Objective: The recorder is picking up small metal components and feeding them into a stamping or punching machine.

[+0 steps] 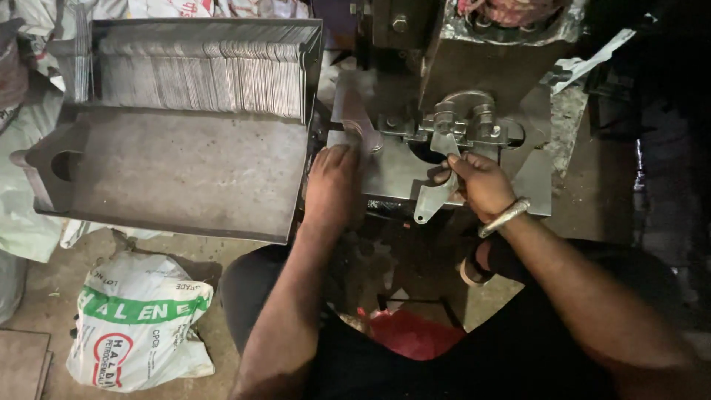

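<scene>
My left hand [331, 181] rests at the left edge of the press bed [392, 174], its fingers on a flat grey metal blank [355, 122] that leans against the machine. My right hand [480, 184] pinches a long flat metal piece [437, 189] with a round hole at its lower end. That piece reaches up under the grey die fixture [463, 122] of the press. A metal bangle [503, 217] sits on my right wrist.
A steel tray [185, 178] stands to the left, with a row of several upright flat metal blanks [200, 78] along its back. A white printed sack [137, 318] lies on the floor at lower left. Something red [411, 333] lies between my knees.
</scene>
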